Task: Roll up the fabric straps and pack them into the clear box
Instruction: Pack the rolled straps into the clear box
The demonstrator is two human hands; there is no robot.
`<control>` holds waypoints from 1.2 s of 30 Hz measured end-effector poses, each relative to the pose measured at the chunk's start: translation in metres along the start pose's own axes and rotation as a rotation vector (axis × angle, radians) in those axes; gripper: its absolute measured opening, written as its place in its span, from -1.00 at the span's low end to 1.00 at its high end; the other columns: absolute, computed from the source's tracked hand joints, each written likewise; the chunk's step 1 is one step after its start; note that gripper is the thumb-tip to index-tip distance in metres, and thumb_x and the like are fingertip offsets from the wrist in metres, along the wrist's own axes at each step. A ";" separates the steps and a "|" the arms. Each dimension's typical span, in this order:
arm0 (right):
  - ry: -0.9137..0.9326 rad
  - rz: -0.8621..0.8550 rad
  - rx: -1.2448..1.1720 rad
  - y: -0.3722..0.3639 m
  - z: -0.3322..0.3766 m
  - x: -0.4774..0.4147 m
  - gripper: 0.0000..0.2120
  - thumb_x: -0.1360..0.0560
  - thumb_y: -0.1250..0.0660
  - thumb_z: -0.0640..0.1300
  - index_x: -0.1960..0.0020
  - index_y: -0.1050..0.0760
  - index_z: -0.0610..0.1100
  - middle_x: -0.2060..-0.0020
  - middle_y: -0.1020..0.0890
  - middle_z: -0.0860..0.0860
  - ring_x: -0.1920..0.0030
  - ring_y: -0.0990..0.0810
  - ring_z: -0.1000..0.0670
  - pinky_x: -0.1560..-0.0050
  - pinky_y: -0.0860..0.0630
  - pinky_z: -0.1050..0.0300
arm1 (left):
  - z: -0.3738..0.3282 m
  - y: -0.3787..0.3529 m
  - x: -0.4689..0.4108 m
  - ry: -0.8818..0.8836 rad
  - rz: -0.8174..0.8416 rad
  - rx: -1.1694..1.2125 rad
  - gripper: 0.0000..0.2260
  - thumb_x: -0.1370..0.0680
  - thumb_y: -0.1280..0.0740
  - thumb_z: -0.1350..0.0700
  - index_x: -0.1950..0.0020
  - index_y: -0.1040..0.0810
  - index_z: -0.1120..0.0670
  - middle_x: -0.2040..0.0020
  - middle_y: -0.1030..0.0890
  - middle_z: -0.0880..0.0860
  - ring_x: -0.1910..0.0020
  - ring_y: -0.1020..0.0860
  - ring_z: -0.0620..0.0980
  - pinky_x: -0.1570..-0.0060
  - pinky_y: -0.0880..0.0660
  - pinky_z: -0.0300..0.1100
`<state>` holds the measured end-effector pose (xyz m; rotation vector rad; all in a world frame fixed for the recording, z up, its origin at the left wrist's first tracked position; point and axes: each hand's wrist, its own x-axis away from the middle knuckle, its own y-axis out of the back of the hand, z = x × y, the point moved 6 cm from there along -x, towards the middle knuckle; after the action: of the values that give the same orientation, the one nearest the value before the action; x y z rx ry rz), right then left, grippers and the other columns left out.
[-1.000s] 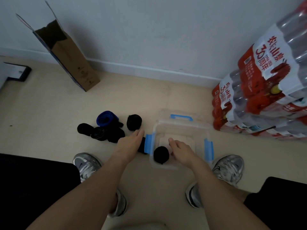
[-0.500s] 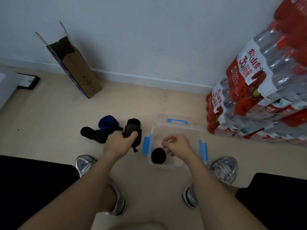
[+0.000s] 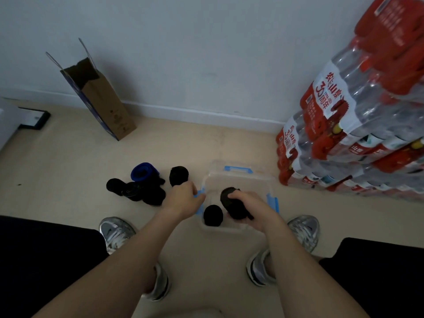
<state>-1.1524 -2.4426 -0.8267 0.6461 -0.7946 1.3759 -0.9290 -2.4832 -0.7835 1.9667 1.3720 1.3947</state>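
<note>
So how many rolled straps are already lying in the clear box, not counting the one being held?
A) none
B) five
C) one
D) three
C: a single black roll lies in the clear box, while the right hand holds a second dark roll over it.

At your 10 o'clock an open brown cardboard box (image 3: 107,106) with a blue edge leans against the white wall (image 3: 206,53), flaps up. Far out at 9 o'clock a flat black-framed item (image 3: 34,118) lies on the beige floor (image 3: 57,161). At 2 to 3 o'clock stand stacked shrink-wrapped packs of bottled water (image 3: 358,125) with red labels. Your silver sneakers sit at 8 o'clock (image 3: 117,232) and 4 o'clock (image 3: 305,228).
</note>
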 end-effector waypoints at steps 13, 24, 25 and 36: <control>0.212 -0.196 0.714 -0.038 -0.003 -0.061 -0.62 -0.66 -0.35 0.07 -0.32 -0.59 -0.18 -0.23 -0.69 -0.21 -0.22 -0.66 -0.25 -0.22 -0.62 -0.11 | 0.010 -0.027 -0.011 0.054 0.233 0.230 -0.84 -0.66 -0.45 0.15 -0.18 -0.56 0.17 0.09 -0.72 0.19 0.28 -0.74 0.06 0.20 -0.73 0.00; 0.077 -0.091 0.560 -0.038 -0.026 -0.079 -0.44 -0.61 -0.24 0.23 -0.44 -0.50 -0.11 -0.34 -0.63 -0.15 -0.29 -0.61 -0.19 -0.31 -0.55 -0.07 | 0.019 0.018 -0.052 -0.104 -0.361 -0.221 -0.61 -0.53 -0.38 0.18 -0.35 -0.45 0.05 -0.34 -0.45 0.08 -0.20 -0.48 0.18 0.00 -0.56 0.06; 0.067 -0.091 0.527 -0.034 -0.028 -0.078 -0.45 -0.60 -0.19 0.24 -0.41 -0.53 -0.10 -0.31 -0.64 -0.15 -0.27 -0.62 -0.19 -0.35 -0.56 -0.14 | 0.022 0.013 -0.059 -0.116 -0.277 -0.330 -0.48 -0.54 -0.39 0.22 -0.49 -0.36 0.04 -0.51 -0.33 0.10 -0.33 -0.42 0.24 -0.16 -0.53 0.08; 0.062 -0.136 0.811 0.010 -0.019 -0.063 -0.56 -0.74 -0.20 0.03 -0.04 -0.63 -0.33 0.00 -0.74 -0.29 -0.08 -0.70 -0.30 -0.18 -0.61 -0.08 | 0.032 -0.003 -0.056 -0.115 -0.119 -0.329 -0.50 -0.57 -0.33 0.47 -0.43 -0.30 0.14 -0.36 -0.34 0.19 0.05 -0.59 0.32 0.22 -0.44 0.04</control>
<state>-1.1613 -2.4641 -0.8893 1.2464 -0.1026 1.5683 -0.9046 -2.5228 -0.8290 1.6957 1.1083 1.3328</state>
